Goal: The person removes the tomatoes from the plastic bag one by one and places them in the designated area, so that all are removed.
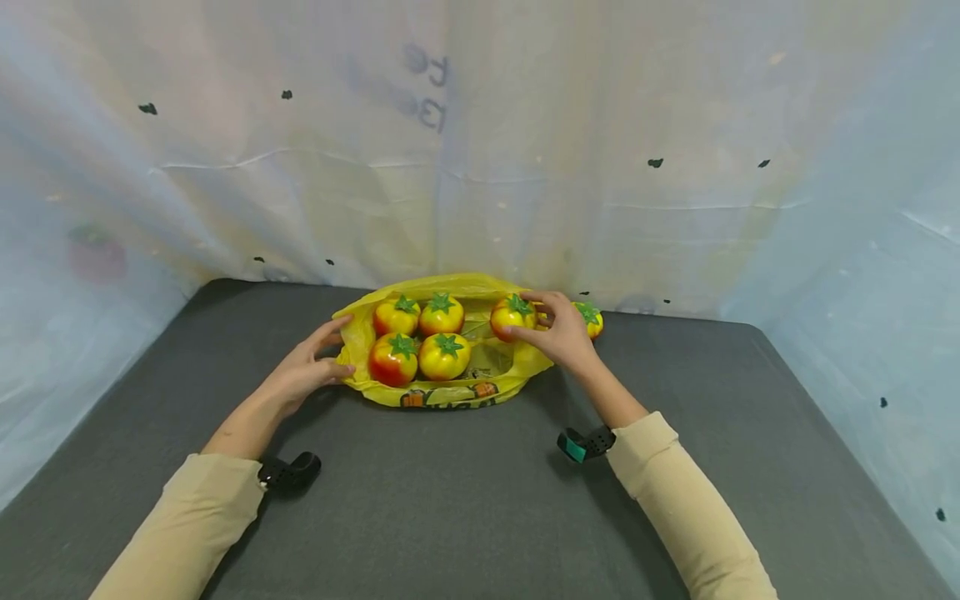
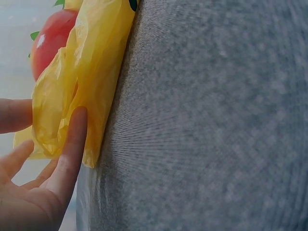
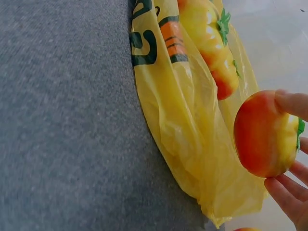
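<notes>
Red-and-yellow tomato — glossy, round, green-topped

The table bears a yellow bag and one fruit.

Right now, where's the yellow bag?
In the head view, the yellow bag lies near the middle, toward the far edge of the dark table. The left hand is at its left end; the right hand holds a tomato by its right end.
</notes>
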`<state>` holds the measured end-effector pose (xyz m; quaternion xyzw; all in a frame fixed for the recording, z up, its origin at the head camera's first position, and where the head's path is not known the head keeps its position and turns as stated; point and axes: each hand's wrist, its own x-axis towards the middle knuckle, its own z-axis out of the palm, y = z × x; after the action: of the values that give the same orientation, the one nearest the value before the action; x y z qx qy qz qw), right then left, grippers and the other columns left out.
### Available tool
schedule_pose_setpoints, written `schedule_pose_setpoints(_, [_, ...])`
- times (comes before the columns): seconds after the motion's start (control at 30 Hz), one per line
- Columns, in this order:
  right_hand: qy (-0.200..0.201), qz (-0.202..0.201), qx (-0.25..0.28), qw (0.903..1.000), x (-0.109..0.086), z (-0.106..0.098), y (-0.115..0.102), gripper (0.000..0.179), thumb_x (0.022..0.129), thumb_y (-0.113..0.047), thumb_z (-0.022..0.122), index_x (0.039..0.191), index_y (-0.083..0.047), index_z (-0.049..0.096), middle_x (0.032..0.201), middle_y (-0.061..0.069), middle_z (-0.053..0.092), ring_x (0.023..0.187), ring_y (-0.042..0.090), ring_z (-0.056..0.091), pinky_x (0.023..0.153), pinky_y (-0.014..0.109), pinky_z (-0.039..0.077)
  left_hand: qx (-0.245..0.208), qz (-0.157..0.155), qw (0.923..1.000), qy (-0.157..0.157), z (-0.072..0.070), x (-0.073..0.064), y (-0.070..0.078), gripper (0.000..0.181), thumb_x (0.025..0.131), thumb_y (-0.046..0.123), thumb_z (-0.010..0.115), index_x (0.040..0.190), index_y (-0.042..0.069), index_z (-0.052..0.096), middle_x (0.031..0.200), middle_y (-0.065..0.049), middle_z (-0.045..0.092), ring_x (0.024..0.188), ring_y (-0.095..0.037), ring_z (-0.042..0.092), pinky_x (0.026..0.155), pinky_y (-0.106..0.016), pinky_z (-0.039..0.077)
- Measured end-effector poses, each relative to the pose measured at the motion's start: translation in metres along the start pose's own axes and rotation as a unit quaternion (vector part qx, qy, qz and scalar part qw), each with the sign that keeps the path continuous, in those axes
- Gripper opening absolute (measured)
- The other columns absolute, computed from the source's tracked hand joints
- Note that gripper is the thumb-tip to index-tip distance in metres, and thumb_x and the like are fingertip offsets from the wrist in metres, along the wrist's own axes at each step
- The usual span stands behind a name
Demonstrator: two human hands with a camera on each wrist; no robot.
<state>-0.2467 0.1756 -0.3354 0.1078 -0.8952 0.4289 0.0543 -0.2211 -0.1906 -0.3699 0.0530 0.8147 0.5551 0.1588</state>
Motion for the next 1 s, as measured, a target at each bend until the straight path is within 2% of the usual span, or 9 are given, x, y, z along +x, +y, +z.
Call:
schedule_pose_setpoints(0.2, [0.002,0.003,0.004,1.0,-0.006,-0.008,0.0,0.06,0.081,-0.03,0.077,0.134,-0.014,0.055,0.135,0.011,0.047,0.122,0.031,0.048,0.101,0.047,0.044,0.007,0.003,1.0,0.001,-0.001,0.0,0.0,0.082,0.091,0.005,0.056,0.156,0.018,0.007,0.154,-0.029,0.01,0.113,-0.037,0.054,0.091,-0.038,0.048])
schedule_pose_setpoints(0.53, [0.014,-0.006,-0.014,0.9998,-0.013,-0.017,0.002,0.06,0.081,-0.029,0.078,0.133,-0.01,0.056,0.13,0.014,0.048,0.118,0.032,0.051,0.098,0.049,0.047,0.007,-0.004,1.0,0.006,0.001,0.001,0.001,0.083,0.091,0.005,0.056,0.156,0.019,0.006,0.155,-0.029,0.009,0.117,-0.04,0.052,0.094,-0.043,0.046])
schedule_pose_setpoints(0.8, [0.023,-0.01,-0.014,0.9996,-0.019,-0.024,0.006,0.057,0.081,-0.029,0.078,0.131,-0.012,0.057,0.129,0.012,0.05,0.119,0.032,0.053,0.097,0.047,0.048,0.005,-0.007,1.0,0.005,0.001,0.001,0.001,0.084,0.091,0.005,0.056,0.156,0.02,0.005,0.155,-0.029,0.008,0.122,-0.044,0.049,0.096,-0.045,0.045])
schedule_pose_setpoints(1.0, [0.029,-0.002,-0.016,0.9995,-0.027,-0.033,0.009,0.059,0.08,-0.03,0.078,0.132,-0.012,0.056,0.135,0.011,0.048,0.121,0.031,0.052,0.097,0.045,0.049,0.005,-0.003,1.0,-0.002,0.0,0.001,0.0,0.084,0.091,0.006,0.056,0.156,0.019,0.005,0.155,-0.029,0.008,0.118,-0.041,0.052,0.096,-0.045,0.046])
